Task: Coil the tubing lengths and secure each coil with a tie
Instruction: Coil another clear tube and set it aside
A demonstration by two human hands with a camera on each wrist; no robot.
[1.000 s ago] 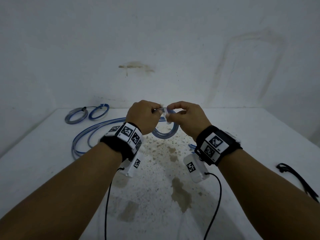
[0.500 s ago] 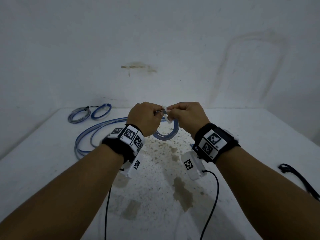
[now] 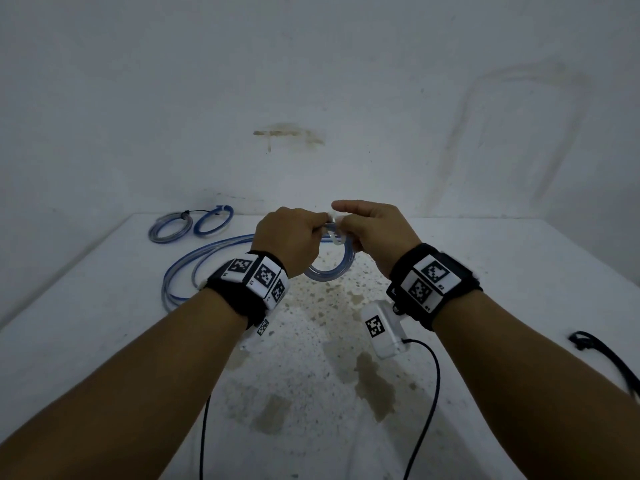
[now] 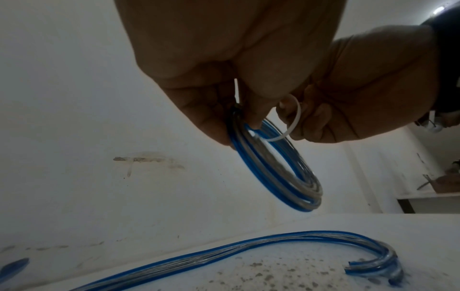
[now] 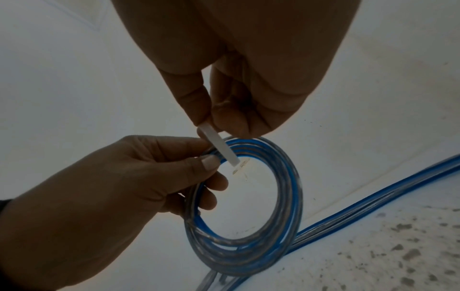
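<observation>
Head: coil [image 3: 330,270] held up over table [image 3: 485,258], between left hand [image 3: 289,237] and right hand [image 3: 372,228].
Left wrist: fingers clamped on coil top; white tie [image 4: 290,122] looped beside.
Right wrist: thumb and forefinger pinching tie strap.
Tying step, probably. Next: thread tail, cinch.

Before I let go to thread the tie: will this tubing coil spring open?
Probably: the left hand pinches the coil where its loops already fan apart. The loose tubing lies in broad curves, suggesting springy stiffness. It looks light, hanging from fingertips.
</observation>
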